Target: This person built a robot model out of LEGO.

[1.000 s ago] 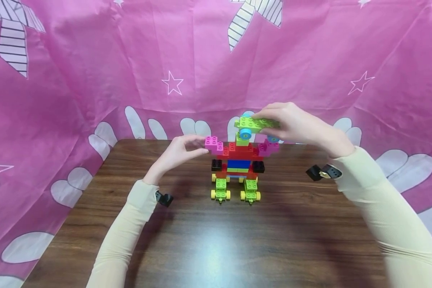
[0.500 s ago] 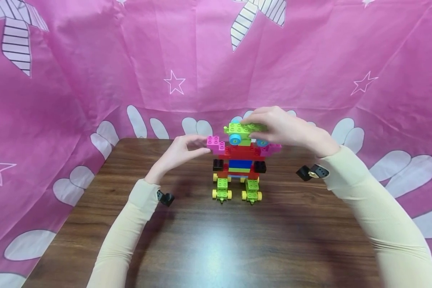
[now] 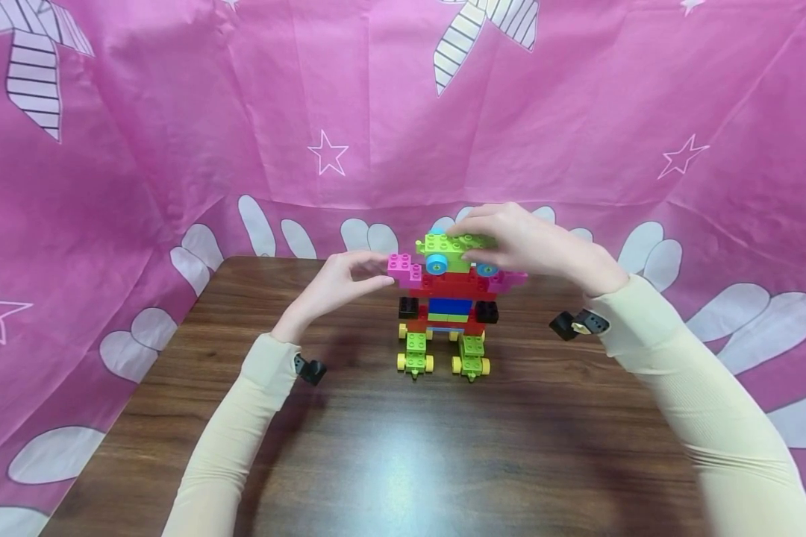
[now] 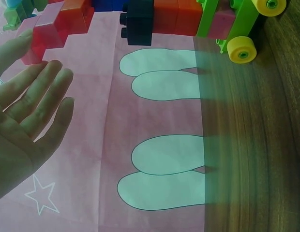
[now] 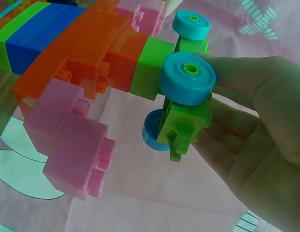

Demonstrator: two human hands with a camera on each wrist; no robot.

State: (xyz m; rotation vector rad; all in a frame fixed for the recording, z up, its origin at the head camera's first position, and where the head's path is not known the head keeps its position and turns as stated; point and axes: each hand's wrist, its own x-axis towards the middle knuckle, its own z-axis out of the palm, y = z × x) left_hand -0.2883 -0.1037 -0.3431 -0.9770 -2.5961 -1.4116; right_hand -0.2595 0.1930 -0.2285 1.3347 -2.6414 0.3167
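Right hand (image 3: 544, 246) grips green wheeled piece (image 3: 453, 246) atop brick figure (image 3: 446, 306).

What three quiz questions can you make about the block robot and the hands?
1. True or false: the right hand grips the green wheeled piece on top of the block figure.
2. Which colour are that piece's wheels? A yellow, B blue, C black.
3. Fill in: the left hand touches the ____ arm block with fingers nearly straight.

Key: 1 true; 2 B; 3 pink.
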